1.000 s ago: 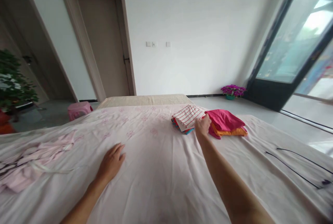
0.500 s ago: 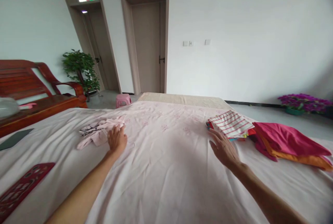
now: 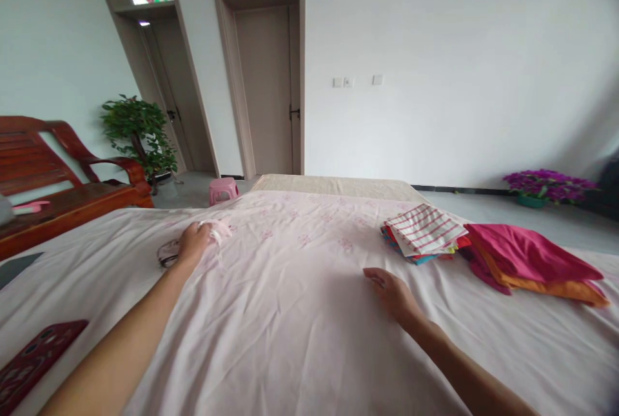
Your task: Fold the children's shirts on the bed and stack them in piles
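My left hand [image 3: 194, 243] is closed on a crumpled pale pink garment [image 3: 220, 227] at the left of the bed. A dark-patterned part of it [image 3: 167, 253] shows beside my wrist, and the rest is hidden under the hand. Over the pink floral sheet [image 3: 300, 313], my right hand [image 3: 389, 292] has its fingers bent together, with nothing visible in them. It is nearest to a stack of folded cloths [image 3: 425, 230], a red-striped white one on top. Right of that stack lie folded magenta and orange clothes [image 3: 536, 261].
A phone in a dark red case [image 3: 43, 358] lies at the near left, and a dark flat object [image 3: 19, 269] is behind it. Beyond the bed are a wooden bench [image 3: 72, 190], a pink stool [image 3: 223, 191], a leafy plant [image 3: 140, 135] and purple flowers [image 3: 551, 185].
My left hand has closed on the pink garment and gathered it up. My right hand has moved from the cloth stack back toward me, its fingers curling in. The view has shifted slightly.
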{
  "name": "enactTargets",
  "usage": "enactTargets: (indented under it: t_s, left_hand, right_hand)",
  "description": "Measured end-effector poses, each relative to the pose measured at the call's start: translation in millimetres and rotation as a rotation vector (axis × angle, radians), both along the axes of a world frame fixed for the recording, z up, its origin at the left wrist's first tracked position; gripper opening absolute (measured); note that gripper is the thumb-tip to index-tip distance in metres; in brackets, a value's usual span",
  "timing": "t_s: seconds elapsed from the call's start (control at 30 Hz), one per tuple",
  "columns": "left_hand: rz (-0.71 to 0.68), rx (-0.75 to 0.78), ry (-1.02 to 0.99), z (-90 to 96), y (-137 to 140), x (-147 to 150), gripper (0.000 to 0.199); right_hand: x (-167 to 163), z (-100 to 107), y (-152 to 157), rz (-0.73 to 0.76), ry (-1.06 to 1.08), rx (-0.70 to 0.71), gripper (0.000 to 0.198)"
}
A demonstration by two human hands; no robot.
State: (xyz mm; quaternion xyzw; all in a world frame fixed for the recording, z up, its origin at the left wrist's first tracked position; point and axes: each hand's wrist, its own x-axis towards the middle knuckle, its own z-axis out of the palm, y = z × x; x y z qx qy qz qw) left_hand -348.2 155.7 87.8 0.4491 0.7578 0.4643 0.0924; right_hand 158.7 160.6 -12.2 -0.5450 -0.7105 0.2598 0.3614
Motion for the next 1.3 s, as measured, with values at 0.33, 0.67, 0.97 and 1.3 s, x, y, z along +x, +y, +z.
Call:
enactTargets:
  t_s: [0.33,0.67,0.97,1.3]
  left_hand:
    - [-0.785,-0.308,-0.307,-10.9,-8,142,0.061]
    - [-0.066,-0.344,0.145,-62.9,46,31,0.049]
    - [-0.214,0.112,-0.219,-20.3,40,23,0.053]
    - [-0.745,-0.158,-0.687,-41.1,-9,106,0.035]
  right_hand:
    - [-43,49,21,-0.023,0.678,-0.598,0.04]
    - [-110,47,50,-0.023,-0.49,-0.077,0.054]
    - [-76,82,54,-0.179,-0.304,0.162,0.03]
    - [-21,74,40,0.03,-0.374,0.033,0.052]
